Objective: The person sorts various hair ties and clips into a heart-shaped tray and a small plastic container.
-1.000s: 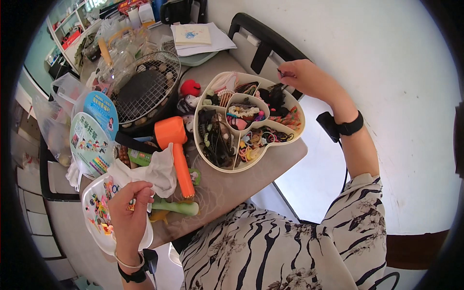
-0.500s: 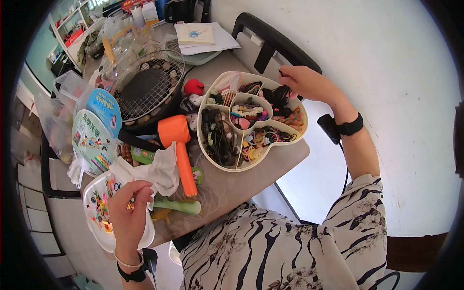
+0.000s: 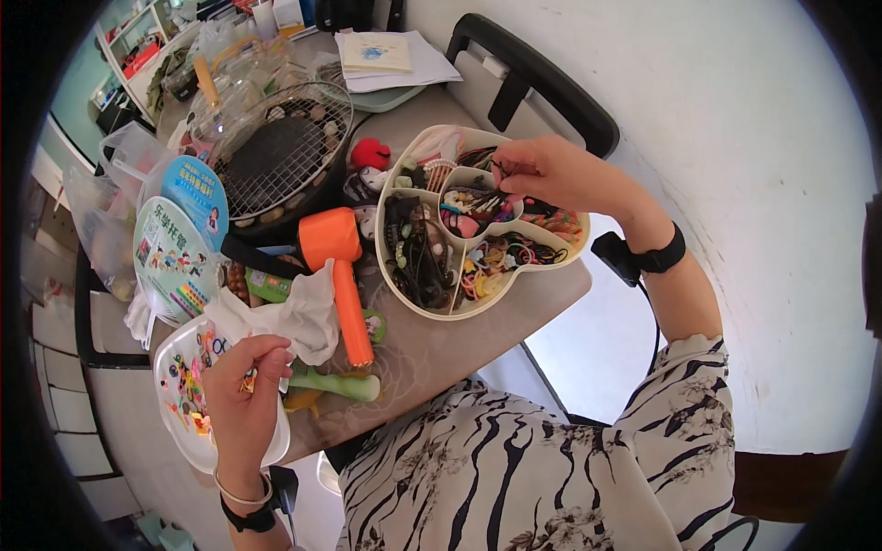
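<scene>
The cream divided organizer (image 3: pixel 449 317), holding hair ties (image 3: pixel 503 257), sits on the table (image 3: pixel 418 372); over it the right hand (image 3: pixel 553 174) pinches a small dark item (image 3: pixel 498 173). The left hand (image 3: pixel 243 390), fingertips close together, hovers over a white tray (image 3: pixel 200 450); I cannot tell whether it grips anything.

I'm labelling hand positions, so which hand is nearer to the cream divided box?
The right hand. It is over the box, fingers above its compartments; the left hand is off to the box's left, over the white tray.
</scene>
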A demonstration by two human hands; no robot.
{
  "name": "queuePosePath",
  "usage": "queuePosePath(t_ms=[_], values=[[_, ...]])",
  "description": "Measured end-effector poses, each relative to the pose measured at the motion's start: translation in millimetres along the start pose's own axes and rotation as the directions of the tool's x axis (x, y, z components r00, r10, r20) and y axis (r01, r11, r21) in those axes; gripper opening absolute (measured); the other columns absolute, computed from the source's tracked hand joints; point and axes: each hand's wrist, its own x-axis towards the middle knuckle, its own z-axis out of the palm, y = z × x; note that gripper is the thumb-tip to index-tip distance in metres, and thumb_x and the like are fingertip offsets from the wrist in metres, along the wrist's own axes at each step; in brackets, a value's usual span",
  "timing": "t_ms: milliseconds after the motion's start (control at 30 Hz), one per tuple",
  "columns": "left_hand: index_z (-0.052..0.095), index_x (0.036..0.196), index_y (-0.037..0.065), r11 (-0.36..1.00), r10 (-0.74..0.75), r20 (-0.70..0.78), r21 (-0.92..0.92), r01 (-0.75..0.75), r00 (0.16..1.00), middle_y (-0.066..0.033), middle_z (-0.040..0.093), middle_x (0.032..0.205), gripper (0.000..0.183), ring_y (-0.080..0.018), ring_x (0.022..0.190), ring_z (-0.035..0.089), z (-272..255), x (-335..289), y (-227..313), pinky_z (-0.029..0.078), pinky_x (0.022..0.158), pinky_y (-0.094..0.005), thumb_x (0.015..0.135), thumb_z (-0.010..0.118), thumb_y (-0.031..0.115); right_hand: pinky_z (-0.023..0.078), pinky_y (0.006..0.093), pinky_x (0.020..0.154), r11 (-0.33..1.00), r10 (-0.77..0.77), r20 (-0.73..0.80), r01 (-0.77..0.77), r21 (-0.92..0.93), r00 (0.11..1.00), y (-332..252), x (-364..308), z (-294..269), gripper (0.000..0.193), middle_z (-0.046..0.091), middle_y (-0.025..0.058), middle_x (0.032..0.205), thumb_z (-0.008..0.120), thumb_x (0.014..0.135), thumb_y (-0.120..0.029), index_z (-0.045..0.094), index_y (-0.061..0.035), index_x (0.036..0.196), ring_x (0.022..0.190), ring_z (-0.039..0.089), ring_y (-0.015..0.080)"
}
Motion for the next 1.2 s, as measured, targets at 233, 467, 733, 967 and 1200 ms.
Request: queuePosePath(t_ms=[233, 467, 733, 967, 1200], values=[[0.065, 0.095, -0.001, 0.994, 0.088, 0.172, 0.047, -0.097, 0.981, -0.0093, 0.067, 0.080, 0.011, -0.0167, 0.068, 0.064, 3, 12, 18, 0.049, 0.061, -0.0258, 0.085, 0.063, 0.002, 0.046, 0.0348, 0.068, 0.997, -0.005, -0.032, 0.003, -0.077, 0.999, 21, 1, 4, 0.011, 0.062, 0.0118, 0.077, 0.058, 0.086, -0.011, 0.057, -0.0005, 0.091, 0.072, 0.059, 0.0226], [0.066, 0.095, -0.003, 0.939, 0.337, 0.342, -0.054, -0.340, 0.877, -0.0070, 0.065, 0.079, 0.013, -0.0125, 0.070, 0.060, 47, 87, 60, 0.047, 0.064, -0.0257, 0.087, 0.063, 0.006, 0.046, 0.0315, 0.063, 0.992, -0.032, -0.193, 0.008, -0.124, 0.981, -2, 23, -31, 0.015, 0.060, 0.0155, 0.072, 0.059, 0.088, -0.012, 0.057, 0.0014, 0.094, 0.063, 0.053, 0.0223], [0.066, 0.098, -0.003, 0.957, 0.288, 0.294, -0.046, -0.287, 0.912, -0.0068, 0.063, 0.076, 0.018, -0.0109, 0.069, 0.057, 127, 196, 31, 0.047, 0.066, -0.0273, 0.090, 0.060, 0.012, 0.044, 0.0307, 0.063, 0.973, -0.127, -0.181, 0.088, -0.213, 0.975, 23, 52, -28, 0.017, 0.060, 0.0127, 0.073, 0.059, 0.091, -0.013, 0.063, 0.0022, 0.096, 0.064, 0.050, 0.0176], [0.068, 0.097, -0.001, 0.906, 0.386, 0.340, 0.036, -0.422, 0.857, -0.0184, 0.067, 0.087, 0.018, -0.0290, 0.079, 0.066, 172, 209, 19, 0.051, 0.073, -0.0357, 0.086, 0.060, 0.010, 0.046, 0.0310, 0.070, 0.996, -0.088, -0.120, 0.090, 0.016, 0.989, 77, 70, 3, 0.018, 0.065, 0.0124, 0.081, 0.059, 0.091, -0.012, 0.064, 0.0007, 0.103, 0.071, 0.055, 0.0190], [0.068, 0.097, -0.002, 0.886, 0.385, 0.422, 0.079, -0.456, 0.821, -0.0196, 0.067, 0.090, 0.020, -0.0345, 0.084, 0.065, 181, 208, 7, 0.050, 0.076, -0.0381, 0.085, 0.058, 0.010, 0.049, 0.0361, 0.070, 0.985, -0.141, -0.147, 0.123, -0.123, 0.979, 94, 76, 9, 0.018, 0.066, 0.0206, 0.088, 0.061, 0.088, -0.015, 0.067, -0.0011, 0.099, 0.075, 0.064, 0.0305]])
